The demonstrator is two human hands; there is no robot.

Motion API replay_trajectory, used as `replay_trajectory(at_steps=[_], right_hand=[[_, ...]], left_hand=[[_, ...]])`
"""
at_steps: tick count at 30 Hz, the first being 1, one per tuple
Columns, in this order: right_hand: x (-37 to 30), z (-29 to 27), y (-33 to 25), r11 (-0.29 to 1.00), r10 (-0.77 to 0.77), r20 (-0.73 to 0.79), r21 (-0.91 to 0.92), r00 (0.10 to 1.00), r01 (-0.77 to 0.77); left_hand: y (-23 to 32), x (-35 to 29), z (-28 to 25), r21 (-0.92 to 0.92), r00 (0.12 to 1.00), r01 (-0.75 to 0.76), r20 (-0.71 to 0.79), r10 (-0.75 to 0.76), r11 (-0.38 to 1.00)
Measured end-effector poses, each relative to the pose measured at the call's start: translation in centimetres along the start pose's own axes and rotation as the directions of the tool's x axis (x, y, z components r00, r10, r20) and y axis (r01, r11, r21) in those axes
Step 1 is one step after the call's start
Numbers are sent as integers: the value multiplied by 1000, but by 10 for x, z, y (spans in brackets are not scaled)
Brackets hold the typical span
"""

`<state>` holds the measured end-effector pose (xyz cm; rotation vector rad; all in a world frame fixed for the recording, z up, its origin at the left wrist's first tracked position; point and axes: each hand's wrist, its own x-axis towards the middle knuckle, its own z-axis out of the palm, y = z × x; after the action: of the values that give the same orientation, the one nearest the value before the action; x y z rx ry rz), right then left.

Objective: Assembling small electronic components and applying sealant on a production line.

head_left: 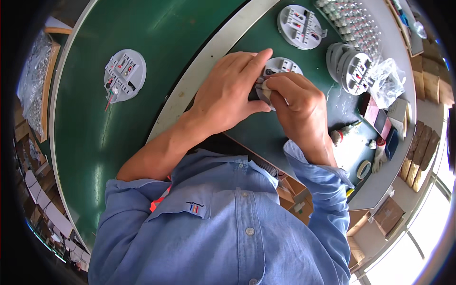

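Green belt (pixel 85 156) sweeps down the left of the frame, bordered by a pale rail (pixel 178 97). Across the bottom spreads a blue shirt (pixel 223 223), its sleeves pushed up. A darker green worktop (pixel 261 133) fills the upper right. Near the centre, the left hand (pixel 228 90) lies along the left side of a pale round disc, thumb and forefinger apart; its grip cannot be told. The right hand (pixel 301 109) curls over the disc from the right, its fingertips too hidden to show what they pinch. Many small clear pieces (pixel 351 23) cluster at upper right, above a stack of discs (pixel 349 69). One disc (pixel 302 27) lies at top right, another (pixel 125 75) on the belt at upper left. The disc between the hands (pixel 287 65) shows only partly. Beside the stack sits a clear plastic bag (pixel 389 83); a tape roll (pixel 364 169) rests lower right.
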<state>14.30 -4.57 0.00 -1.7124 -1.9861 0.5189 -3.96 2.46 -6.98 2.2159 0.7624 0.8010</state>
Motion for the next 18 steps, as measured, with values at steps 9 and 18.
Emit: replay_trajectory(at_steps=[9, 18], right_hand=[[-142, -13, 76, 781, 318, -682, -206, 659, -590], [-206, -28, 91, 492, 699, -564, -68, 440, -868]], left_hand=[[11, 0, 5, 59, 999, -33, -13, 34, 998], [7, 4, 9, 78, 998, -60, -19, 62, 995]])
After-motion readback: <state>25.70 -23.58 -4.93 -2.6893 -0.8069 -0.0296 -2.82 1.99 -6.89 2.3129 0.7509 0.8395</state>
